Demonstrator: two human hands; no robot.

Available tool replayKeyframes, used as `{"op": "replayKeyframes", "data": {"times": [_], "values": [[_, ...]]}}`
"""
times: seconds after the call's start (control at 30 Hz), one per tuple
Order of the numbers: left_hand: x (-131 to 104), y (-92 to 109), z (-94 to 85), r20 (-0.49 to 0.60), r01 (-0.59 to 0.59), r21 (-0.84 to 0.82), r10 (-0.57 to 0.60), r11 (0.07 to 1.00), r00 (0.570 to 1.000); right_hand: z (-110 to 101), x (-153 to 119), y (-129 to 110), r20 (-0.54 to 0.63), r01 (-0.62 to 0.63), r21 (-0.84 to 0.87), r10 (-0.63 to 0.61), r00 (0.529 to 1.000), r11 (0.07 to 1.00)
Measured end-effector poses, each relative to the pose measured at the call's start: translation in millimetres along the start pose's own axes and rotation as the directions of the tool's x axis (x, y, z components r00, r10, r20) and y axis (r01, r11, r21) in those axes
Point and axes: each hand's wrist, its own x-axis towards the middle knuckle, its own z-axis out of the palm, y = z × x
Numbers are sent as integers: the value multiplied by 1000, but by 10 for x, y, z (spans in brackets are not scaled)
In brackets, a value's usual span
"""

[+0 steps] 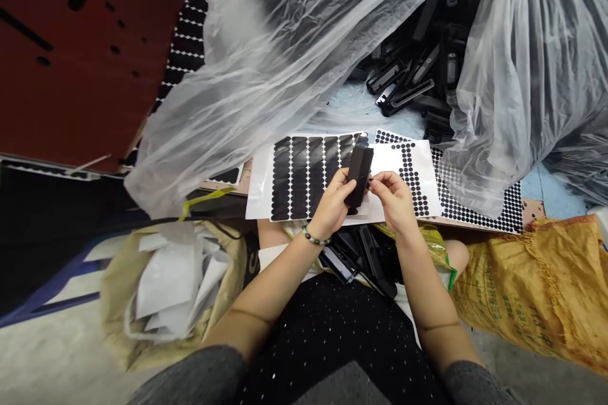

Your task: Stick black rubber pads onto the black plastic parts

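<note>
My left hand (pixel 335 199) is closed around a black oblong plastic part (pixel 360 176), held tilted above the sheets. At the part's right side, the thumb and fingertips of my right hand (pixel 393 197) are pinched together on a tiny dark piece, perhaps a round sticker; it is too small to be sure. Beneath my left hand lies a white sheet of long black oval stickers (pixel 299 171). A sheet of small black round stickers (pixel 414 177), partly bare, lies under my right hand. Several more black plastic parts (pixel 365 256) rest on my lap.
Clear plastic sheeting (pixel 266 76) drapes across the table's back and left. Behind it is a pile of black parts (pixel 408 82). At the lower left stands a bag of white paper scraps (pixel 171 285); an orange woven sack (pixel 532 291) is at right. Another dotted sheet (pixel 489 202) lies under plastic.
</note>
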Motion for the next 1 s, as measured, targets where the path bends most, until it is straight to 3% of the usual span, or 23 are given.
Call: {"op": "replayKeyframes", "data": {"times": [0.17, 0.4, 0.57, 0.67, 0.77, 0.83, 0.9, 1.0], "values": [[-34, -34, 1, 36, -70, 32, 69, 997, 997, 68, -57, -48, -78, 146, -157, -159, 984, 977], [-77, -90, -18, 29, -97, 89, 95, 991, 995, 95, -92, -25, -49, 195, -312, -220, 974, 930], [-115, -22, -63, 54, -78, 154, 71, 985, 996, 6, -35, 86, -169, 55, -284, -107, 980, 957], [-32, 34, -101, 37, -57, 162, 52, 985, 998, -74, 34, 186, -258, -23, -431, -99, 961, 902], [131, 23, -125, -46, 8, 149, -1, 989, 999, -74, 41, 270, -161, 25, -635, -164, 973, 772], [227, -9, -129, -108, 69, 132, -55, 989, 993, -44, 0, 282, -60, 114, -679, -210, 976, 725], [273, -31, -130, -149, 99, 94, -84, 991, 985, -28, -54, 244, -7, 204, -645, -272, 962, 736], [225, -11, -126, -120, 50, 23, -47, 998, 992, -53, -102, 122, -56, 226, -484, -287, 956, 846]]}}
